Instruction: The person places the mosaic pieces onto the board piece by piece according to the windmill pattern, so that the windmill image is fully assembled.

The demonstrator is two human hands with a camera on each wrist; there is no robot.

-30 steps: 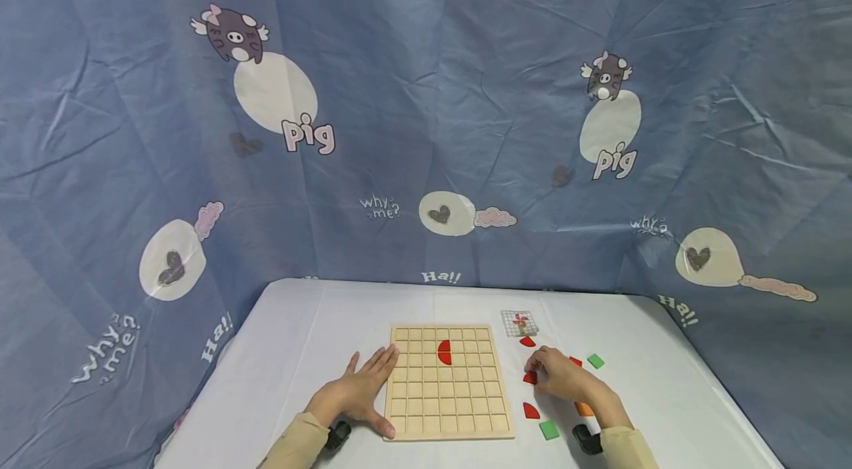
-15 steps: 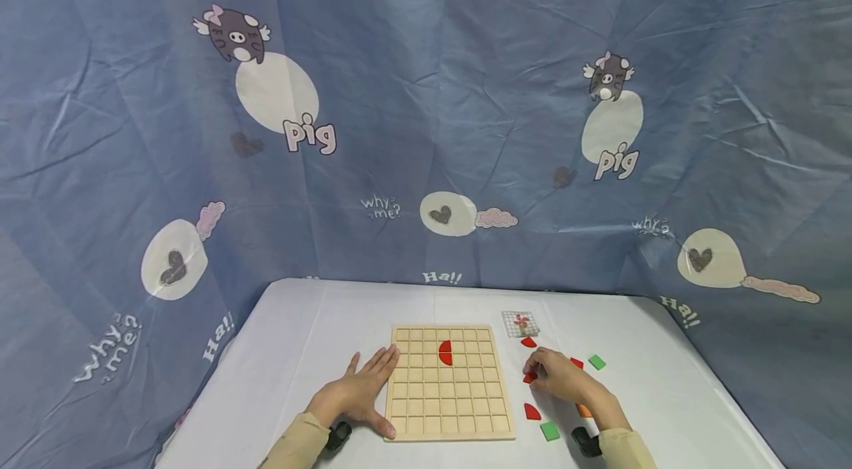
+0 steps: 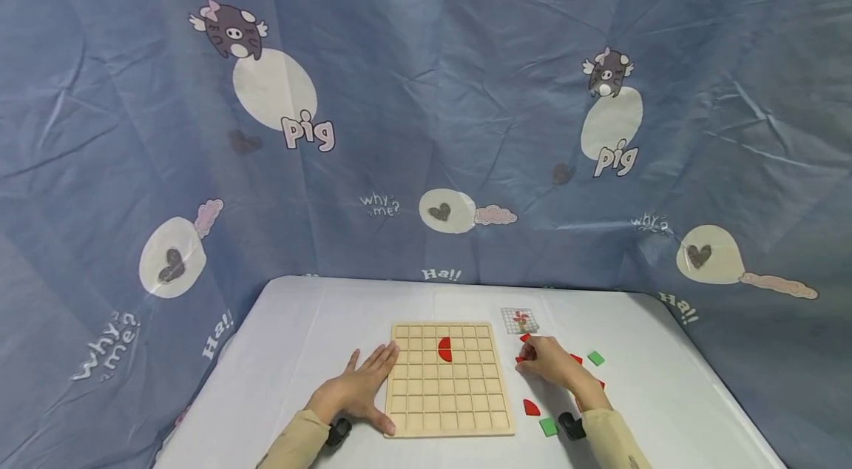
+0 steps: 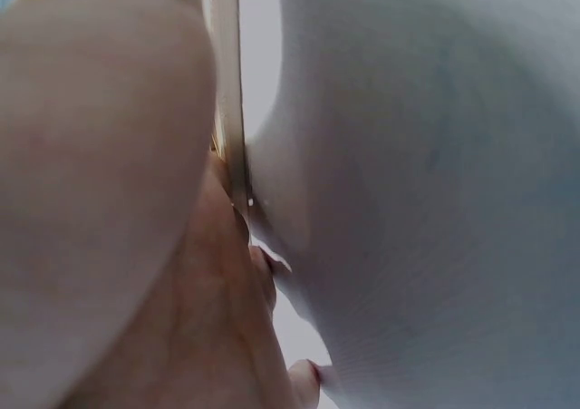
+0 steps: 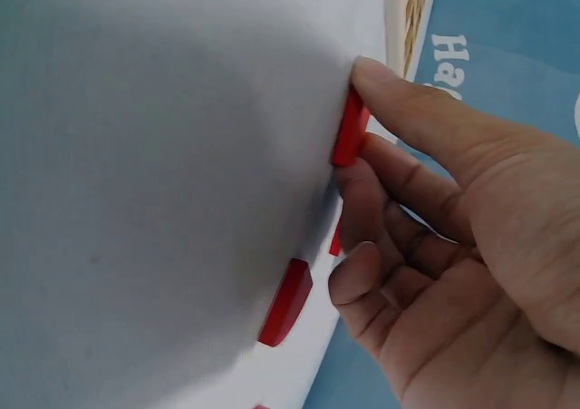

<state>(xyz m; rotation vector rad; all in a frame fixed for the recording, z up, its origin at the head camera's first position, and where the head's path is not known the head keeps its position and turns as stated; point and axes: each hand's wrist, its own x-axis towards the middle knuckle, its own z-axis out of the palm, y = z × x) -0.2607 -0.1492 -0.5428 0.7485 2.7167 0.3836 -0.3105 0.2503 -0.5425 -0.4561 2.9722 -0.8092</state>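
Note:
In the head view my left hand lies with fingers spread along the left edge of a wooden grid board; its thumb touches the lower left corner. Two red quarter-circle pieces sit in neighbouring cells near the board's top, forming a half disc. Right of the board, my right hand pinches a red piece between thumb and fingertips, close over the tabletop. Another red piece shows just past those fingers, partly hidden. The left wrist view is mostly palm and the board's edge.
A small card with a gridded red flower picture lies beyond my right hand. Around that arm are a red quarter-circle, a green square, another green piece and other red pieces. A blue patterned curtain hangs behind.
My right hand has moved a little away from me and to the left, carrying the red piece off its former spot. The left hand keeps its place on the board.

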